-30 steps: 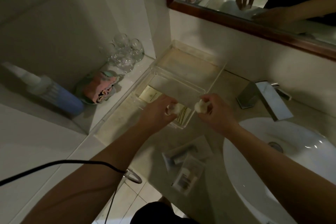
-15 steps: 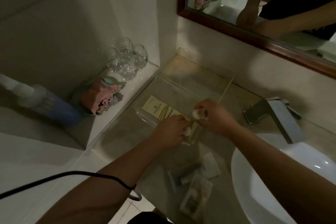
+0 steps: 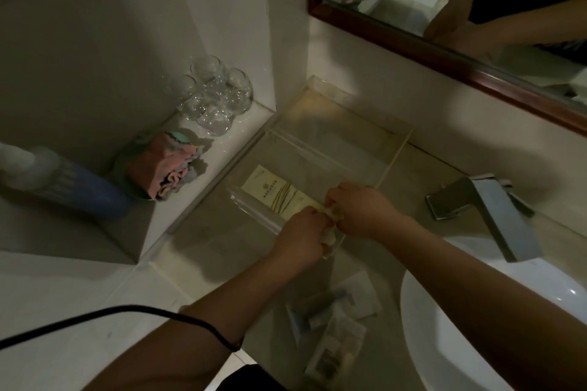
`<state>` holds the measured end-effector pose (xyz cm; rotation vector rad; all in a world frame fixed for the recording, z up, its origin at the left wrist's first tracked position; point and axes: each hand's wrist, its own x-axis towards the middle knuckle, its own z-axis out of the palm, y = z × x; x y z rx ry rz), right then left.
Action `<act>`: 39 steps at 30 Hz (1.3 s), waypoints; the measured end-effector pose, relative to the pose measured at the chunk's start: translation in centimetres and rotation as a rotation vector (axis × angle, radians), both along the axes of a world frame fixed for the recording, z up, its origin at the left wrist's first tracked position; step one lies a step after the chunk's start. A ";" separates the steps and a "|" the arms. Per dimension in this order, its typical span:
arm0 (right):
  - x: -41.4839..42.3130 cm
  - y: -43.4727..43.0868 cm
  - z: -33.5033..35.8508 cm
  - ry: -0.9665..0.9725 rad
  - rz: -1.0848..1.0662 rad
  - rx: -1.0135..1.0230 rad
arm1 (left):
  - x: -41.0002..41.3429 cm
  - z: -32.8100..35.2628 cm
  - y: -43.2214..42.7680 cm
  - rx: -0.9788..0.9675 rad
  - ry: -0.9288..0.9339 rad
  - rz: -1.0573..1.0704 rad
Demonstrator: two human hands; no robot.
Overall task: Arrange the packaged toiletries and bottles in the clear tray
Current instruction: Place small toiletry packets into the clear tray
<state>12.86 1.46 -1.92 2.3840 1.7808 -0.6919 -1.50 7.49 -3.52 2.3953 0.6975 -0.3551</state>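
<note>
Left hand [image 3: 301, 232] and right hand [image 3: 359, 213] meet at the near right corner of the clear tray [image 3: 317, 149], each closed on a small pale item; which item, cannot tell. Judged step: placing these beside the cream packet [image 3: 279, 195] already in the tray. Next: release, then fetch the wrapped toiletries [image 3: 336, 320] on the worktop [image 3: 222, 247], nearer the person than the tray.

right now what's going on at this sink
A person is loading a clear plastic tray on the beige counter beside the white basin. Both hands meet at its near right corner: the left hand and right hand each hold a small pale item there. A cream printed packet already lies inside. Several clear-wrapped toiletry packets wait on the counter.
</note>
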 end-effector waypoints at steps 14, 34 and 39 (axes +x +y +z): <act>-0.2 0.2 0.1 0.007 0.058 -0.062 | -1.2 0.3 -1.4 -0.034 -0.171 0.346; -0.1 0.5 -1.2 0.089 -0.078 -0.018 | -0.5 0.3 -2.1 0.140 -0.125 0.158; 0.4 0.8 -1.1 0.157 -0.077 -0.041 | -0.8 0.5 -2.3 0.061 -0.158 0.220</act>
